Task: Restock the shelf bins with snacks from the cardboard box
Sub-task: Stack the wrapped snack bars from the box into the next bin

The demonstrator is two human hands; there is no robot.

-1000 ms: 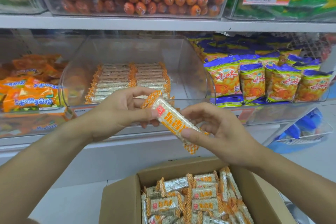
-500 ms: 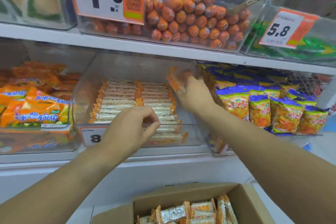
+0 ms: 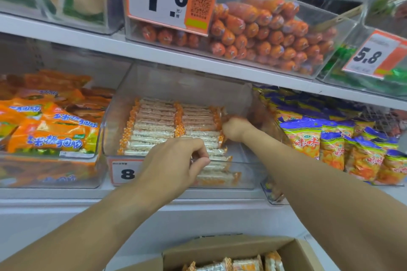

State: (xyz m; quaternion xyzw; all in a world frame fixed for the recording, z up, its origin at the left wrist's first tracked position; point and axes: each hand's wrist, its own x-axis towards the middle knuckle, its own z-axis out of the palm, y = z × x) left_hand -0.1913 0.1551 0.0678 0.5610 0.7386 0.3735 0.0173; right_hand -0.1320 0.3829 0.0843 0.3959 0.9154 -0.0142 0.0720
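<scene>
I observe my right hand [image 3: 234, 128] reaching deep into the clear bin [image 3: 242, 103] on the middle shelf, at the right end of the second row of snack bars [image 3: 167, 125]. Its fingers are curled toward an orange wrapper edge, but the bin wall and blur obscure them; I cannot tell whether it is pinching a bar or merely pushing it. My left hand [image 3: 176, 160] hovers at the bin's front lip, fingers loosely curled, holding nothing I can see. The bars lie flat in two neat rows, with a few loose ones at the front. The cardboard box [image 3: 231, 248] sits below, more bars visible inside.

Assessment: each bar appears light, with a slick plastic wrapper and crimped orange ends. The contents look like a crisp pressed cake, likely brittle under squeeze. I judge the best hold to be across the long edges at mid-length, lightly, or by a crimped end for nudging into line. Gripping hard risks crushing; the film may slip between fingers.
</scene>
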